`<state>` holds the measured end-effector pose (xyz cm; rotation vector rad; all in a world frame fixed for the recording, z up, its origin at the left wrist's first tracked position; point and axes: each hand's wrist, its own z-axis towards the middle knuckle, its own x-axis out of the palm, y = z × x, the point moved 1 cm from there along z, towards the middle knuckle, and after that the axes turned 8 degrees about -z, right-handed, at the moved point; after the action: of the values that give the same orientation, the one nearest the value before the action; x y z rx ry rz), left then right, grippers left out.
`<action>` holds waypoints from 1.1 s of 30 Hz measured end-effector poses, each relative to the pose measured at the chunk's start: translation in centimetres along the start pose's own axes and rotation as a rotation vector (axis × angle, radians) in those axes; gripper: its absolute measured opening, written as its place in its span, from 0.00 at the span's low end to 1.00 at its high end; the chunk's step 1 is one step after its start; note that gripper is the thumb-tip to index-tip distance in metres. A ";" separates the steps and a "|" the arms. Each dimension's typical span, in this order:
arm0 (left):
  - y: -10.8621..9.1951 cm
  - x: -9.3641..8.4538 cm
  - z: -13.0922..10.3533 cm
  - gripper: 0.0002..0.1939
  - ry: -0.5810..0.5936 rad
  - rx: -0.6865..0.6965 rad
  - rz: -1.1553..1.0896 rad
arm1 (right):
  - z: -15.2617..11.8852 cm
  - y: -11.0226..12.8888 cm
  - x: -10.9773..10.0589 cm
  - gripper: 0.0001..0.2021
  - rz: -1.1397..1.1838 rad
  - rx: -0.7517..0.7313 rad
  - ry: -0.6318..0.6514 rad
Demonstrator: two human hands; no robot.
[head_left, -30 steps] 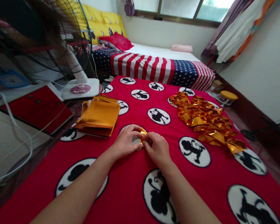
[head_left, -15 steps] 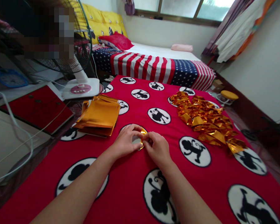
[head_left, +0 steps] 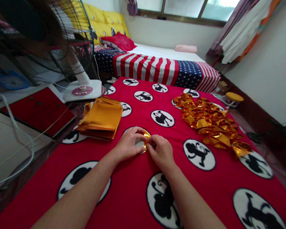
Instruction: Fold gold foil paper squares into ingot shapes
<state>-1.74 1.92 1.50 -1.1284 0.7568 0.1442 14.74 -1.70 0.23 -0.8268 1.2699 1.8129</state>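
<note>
In the head view, the small foil piece (head_left: 146, 134) lies low on the red cloth (head_left: 131, 194), between the two hands and mostly hidden by them. The left hand (head_left: 127, 143) curves thumb and fingers around it, fingertips at its far and near ends; the right hand (head_left: 160, 151) pinches it at the middle. It looks very light, thin and springy, likely to keep any crease and to slip or tear if pulled hard; its ends seem the safest hold, with light fingertips. The flat foil sheets (head_left: 101, 114), stacked to the left, probably slide on one another and lift best by a corner. The folded foil pieces (head_left: 208, 124) at right look hollow, easily crushed.
</note>
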 end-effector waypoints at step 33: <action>0.5 0.5 0.0 0.10 -0.044 -0.012 -0.002 | -0.2 -0.1 0.1 0.03 0.052 0.060 -0.035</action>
<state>-1.55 2.01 0.84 -1.1338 0.7159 0.1713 14.80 -1.80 -0.02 -0.7324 1.3279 1.8130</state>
